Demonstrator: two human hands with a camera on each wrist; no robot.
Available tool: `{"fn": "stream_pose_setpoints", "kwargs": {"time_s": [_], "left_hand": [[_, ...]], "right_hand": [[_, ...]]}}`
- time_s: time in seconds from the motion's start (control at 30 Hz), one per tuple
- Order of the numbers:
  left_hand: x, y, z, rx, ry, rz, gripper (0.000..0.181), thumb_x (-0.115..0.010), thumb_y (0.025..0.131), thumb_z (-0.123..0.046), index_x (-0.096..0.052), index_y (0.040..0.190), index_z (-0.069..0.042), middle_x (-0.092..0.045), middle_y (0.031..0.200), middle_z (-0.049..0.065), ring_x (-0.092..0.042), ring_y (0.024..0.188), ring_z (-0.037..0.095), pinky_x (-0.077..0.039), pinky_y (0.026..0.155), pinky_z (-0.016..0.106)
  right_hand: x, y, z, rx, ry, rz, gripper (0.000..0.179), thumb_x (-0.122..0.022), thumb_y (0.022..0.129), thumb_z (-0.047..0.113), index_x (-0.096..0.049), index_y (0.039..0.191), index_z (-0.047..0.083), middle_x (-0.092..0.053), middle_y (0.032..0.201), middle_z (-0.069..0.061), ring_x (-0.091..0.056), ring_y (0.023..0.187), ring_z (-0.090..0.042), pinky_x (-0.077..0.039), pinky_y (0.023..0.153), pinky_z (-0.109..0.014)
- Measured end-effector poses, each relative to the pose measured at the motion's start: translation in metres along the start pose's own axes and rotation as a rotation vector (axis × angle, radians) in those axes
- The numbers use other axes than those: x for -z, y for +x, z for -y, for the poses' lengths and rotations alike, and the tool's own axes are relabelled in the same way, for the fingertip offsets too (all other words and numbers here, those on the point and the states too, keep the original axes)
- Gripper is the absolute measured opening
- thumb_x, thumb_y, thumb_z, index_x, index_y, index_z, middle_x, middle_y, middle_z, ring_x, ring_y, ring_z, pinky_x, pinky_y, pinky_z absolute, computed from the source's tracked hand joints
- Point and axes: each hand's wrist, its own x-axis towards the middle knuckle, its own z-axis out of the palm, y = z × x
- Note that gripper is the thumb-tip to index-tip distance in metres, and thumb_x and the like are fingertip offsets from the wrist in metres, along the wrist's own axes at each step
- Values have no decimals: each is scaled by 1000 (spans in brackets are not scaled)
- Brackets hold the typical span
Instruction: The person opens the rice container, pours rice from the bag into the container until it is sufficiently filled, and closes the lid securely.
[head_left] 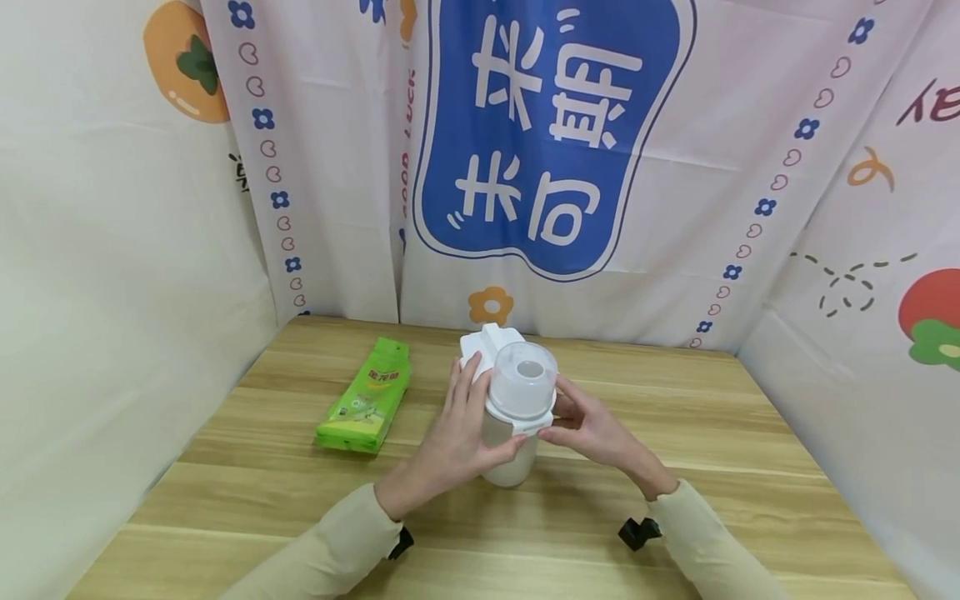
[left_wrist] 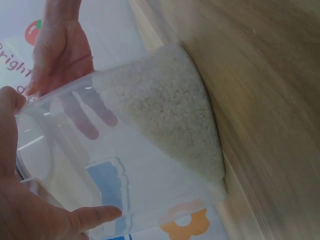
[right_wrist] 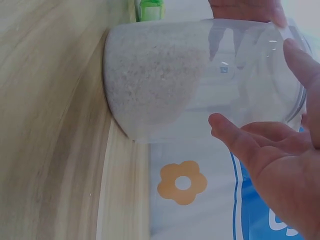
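Note:
A tall see-through rice container [head_left: 507,472] with a white lid and a clear domed cap [head_left: 525,379] stands on the table. White rice [left_wrist: 165,107] fills its lower part, piled in a slope. From the left, my left hand [head_left: 468,437] grips the top, its fingers over the lid's far side and its thumb at the front rim. My right hand [head_left: 596,429] holds the opposite side, thumb near the front tab of the lid [head_left: 534,426]. In the right wrist view, one finger [right_wrist: 225,131] of that hand extends along the clear wall.
A bright green rice bag [head_left: 367,400] lies flat on the wooden table [head_left: 675,400], left of the container. Printed cloth [head_left: 720,167] hangs behind the table, with white printed sheets on both sides. Black wrist straps show at both sleeves.

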Motion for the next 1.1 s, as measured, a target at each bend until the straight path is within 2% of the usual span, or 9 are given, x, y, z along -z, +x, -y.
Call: {"fn": "stream_pose_setpoints", "kwargs": {"time_s": [0.27, 0.57, 0.7, 0.83, 0.93, 1.03, 1.1], "left_hand": [[0, 1, 1, 9, -10, 12, 93, -76, 76, -50, -34, 144, -3, -25, 156, 25, -18, 147, 47, -20, 118, 60], [4, 3, 4, -14, -47, 15, 91, -79, 75, -48, -38, 142, -2, -30, 155, 23, -21, 148, 43, -15, 121, 57], [5, 3, 5, -18, -67, 24, 91, -79, 75, -48, -38, 142, -2, -30, 155, 23, -20, 148, 44, -15, 121, 57], [5, 4, 7, -30, -83, 24, 92, -80, 74, -48, -38, 143, -4, -30, 155, 22, -20, 149, 42, -16, 121, 59], [6, 4, 8, -28, -96, 27, 92, -80, 74, -48, -38, 144, -5, -30, 156, 20, -20, 149, 41, -17, 121, 59], [7, 4, 8, -9, -113, 44, 92, -81, 74, -48, -38, 145, -8, -29, 157, 19, -20, 149, 41, -17, 121, 57], [8, 4, 8, -10, -122, 50, 92, -81, 74, -48, -38, 146, -9, -28, 157, 19, -20, 149, 41, -18, 120, 57]], "right_hand": [[1, 1, 3, -21, 6, -8, 83, -72, 89, 8, -25, 156, 20, -62, 130, -24, -66, 110, -8, -59, 87, -29], [3, -1, 0, 5, -13, -18, 76, -69, 90, 6, -29, 154, 17, -57, 136, -21, -64, 115, -16, -57, 93, -37], [5, -3, 0, 17, -33, -9, 69, -64, 93, 6, -31, 153, 14, -53, 139, -21, -63, 117, -22, -55, 96, -35], [9, -3, 2, 24, -36, 12, 63, -58, 97, 8, -28, 153, 8, -49, 141, -25, -61, 118, -35, -55, 96, -32], [12, -1, 3, 29, -37, 20, 58, -51, 102, 9, -26, 153, 5, -42, 147, -28, -53, 125, -45, -53, 100, -36], [16, 2, 2, 51, -5, 19, 51, -42, 105, 9, -25, 153, 3, -41, 147, -28, -54, 129, -30, -52, 101, -34], [17, 6, 0, 65, 8, 6, 48, -38, 106, 9, -27, 153, 4, -44, 144, -27, -56, 125, -17, -53, 100, -32]]}}
